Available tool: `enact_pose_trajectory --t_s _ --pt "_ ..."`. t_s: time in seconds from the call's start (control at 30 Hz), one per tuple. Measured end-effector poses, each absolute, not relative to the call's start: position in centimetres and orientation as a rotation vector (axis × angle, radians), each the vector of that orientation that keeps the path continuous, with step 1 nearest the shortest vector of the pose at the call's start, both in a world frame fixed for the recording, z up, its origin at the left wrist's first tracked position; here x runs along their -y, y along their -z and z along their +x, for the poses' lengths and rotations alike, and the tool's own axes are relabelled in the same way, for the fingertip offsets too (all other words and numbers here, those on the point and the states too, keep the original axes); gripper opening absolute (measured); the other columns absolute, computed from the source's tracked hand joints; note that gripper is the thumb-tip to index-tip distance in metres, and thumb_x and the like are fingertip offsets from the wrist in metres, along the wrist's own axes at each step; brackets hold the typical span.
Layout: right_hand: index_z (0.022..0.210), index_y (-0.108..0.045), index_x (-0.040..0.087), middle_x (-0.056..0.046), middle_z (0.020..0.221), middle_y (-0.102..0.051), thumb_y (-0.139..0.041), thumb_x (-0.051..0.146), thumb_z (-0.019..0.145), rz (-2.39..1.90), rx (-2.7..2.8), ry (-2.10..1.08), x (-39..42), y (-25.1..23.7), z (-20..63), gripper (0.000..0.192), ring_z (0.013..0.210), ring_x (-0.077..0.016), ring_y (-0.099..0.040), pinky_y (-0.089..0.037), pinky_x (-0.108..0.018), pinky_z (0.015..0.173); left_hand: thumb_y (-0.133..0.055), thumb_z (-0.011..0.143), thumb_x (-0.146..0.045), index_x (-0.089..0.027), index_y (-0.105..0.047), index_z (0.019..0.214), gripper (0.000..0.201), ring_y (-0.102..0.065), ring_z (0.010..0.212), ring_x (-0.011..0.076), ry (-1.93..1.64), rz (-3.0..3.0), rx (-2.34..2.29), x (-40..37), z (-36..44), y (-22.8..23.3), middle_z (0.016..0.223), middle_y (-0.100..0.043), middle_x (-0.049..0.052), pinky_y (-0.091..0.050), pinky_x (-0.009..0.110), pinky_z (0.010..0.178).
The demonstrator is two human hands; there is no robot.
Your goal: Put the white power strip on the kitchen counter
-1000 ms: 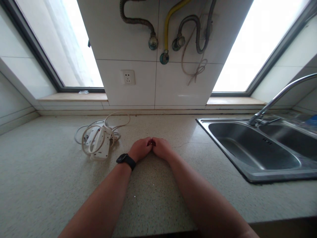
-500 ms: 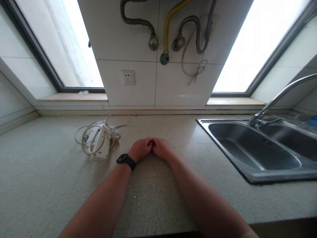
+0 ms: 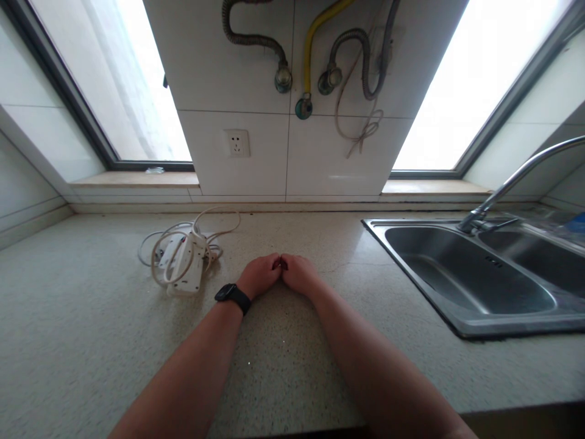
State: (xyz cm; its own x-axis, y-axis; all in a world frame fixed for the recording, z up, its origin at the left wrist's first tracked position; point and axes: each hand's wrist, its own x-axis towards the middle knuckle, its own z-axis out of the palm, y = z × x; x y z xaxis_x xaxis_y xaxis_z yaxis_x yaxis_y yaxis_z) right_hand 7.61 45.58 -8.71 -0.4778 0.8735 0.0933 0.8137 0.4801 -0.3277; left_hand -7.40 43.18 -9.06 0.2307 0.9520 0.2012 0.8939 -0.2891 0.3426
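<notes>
My left hand (image 3: 259,273) and my right hand (image 3: 299,272) rest on the speckled countertop (image 3: 283,384), near the middle. Both are curled into loose fists that touch at the knuckles and thumbs. Nothing shows in either one, though the inner sides of the fingers are partly hidden. A black watch (image 3: 233,296) is on my left wrist. To the left of that hand, a short way off, lies a white power strip (image 3: 188,268) with its pale cord looped over it.
A double steel sink (image 3: 425,299) with a chrome faucet (image 3: 516,180) is set into the counter at right. On the tiled wall are a socket (image 3: 236,144), grey hoses, a yellow pipe (image 3: 308,55) and a tied cord (image 3: 365,129). Windows flank the wall.
</notes>
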Motion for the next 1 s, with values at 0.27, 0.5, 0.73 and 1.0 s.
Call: enact_pose_trajectory --t_s 0.27,0.5,0.73,1.0 --pt "0.106 -0.066 0.023 -0.008 0.105 -0.07 -0.046 0.023 0.087 -1.475 2.49 -0.37 -45.68 8.79 7.53 0.028 0.097 -0.0214 -0.063 -0.039 -0.029 0.076 -0.046 0.087 -0.025 -0.021 -0.061 0.091 0.017 -0.061 0.08 0.0195 -0.534 2.299 -1.793 -43.08 -7.25 8.84 0.087 -0.068 0.006 -0.037 0.028 0.067" --pt "0.103 -0.067 0.024 -0.007 0.103 -0.071 -0.047 0.024 0.086 -1.448 2.46 -0.369 -45.71 8.9 7.61 0.026 0.094 -0.0217 -0.063 -0.04 -0.029 0.074 -0.046 0.087 -0.025 -0.021 -0.061 0.091 0.016 -0.061 0.079 0.0194 -0.559 2.317 -1.768 -43.06 -7.34 8.85 0.086 -0.068 0.006 -0.037 0.028 0.066" --pt "0.103 -0.066 0.024 -0.007 0.104 -0.071 -0.047 0.024 0.086 -1.445 2.462 -0.37 -45.72 8.96 7.64 0.027 0.095 -0.0214 -0.063 -0.039 -0.029 0.074 -0.046 0.086 -0.025 -0.021 -0.06 0.089 0.014 -0.06 0.075 0.0188 -0.579 2.338 -1.764 -43.18 -7.42 9.05 0.084 -0.068 0.005 -0.034 0.029 0.063" --pt "0.102 -0.065 0.024 -0.007 0.102 -0.071 -0.045 0.025 0.085 -1.425 2.475 -0.337 -45.79 9.18 7.65 0.026 0.092 -0.0215 -0.063 -0.038 -0.029 0.072 -0.046 0.087 -0.025 -0.021 -0.059 0.088 0.014 -0.06 0.076 0.0186 -0.576 2.351 -1.762 -43.19 -7.45 9.16 0.085 -0.068 0.005 -0.034 0.029 0.063"
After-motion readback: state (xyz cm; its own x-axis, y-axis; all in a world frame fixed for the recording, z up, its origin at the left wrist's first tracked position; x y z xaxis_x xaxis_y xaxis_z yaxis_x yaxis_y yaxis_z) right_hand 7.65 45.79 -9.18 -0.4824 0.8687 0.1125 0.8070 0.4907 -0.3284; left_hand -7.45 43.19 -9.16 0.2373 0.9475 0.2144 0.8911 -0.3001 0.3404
